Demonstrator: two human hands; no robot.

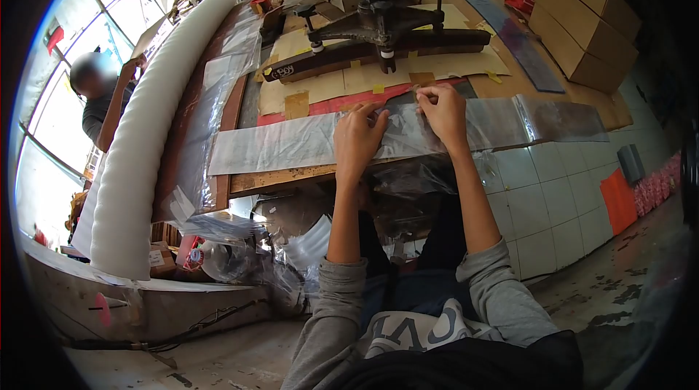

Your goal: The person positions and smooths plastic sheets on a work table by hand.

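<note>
A long strip of clear plastic sheet (280, 144) lies crosswise along the near edge of the table, wrinkled in its middle. My left hand (358, 135) rests over this strip, fingers curled and thumb close to the forefinger at its far edge. To the right, my right hand (444, 113) pinches thumb and forefinger together at the far edge too; what lies between the tips is mostly hidden. Just beyond both hands is a red strip (342, 104) beside a pale taped board (466, 64). Above that board stands a dark metal press head (382, 29) with a long curved bar.
A thick white foam roll (156, 124) leans along the left side, with another person (102, 99) behind it. Cardboard boxes (582, 22) stand at the back right. A dark plastic strip (502, 33) lies on the table's right. Loose plastic film (309, 244) hangs below the table.
</note>
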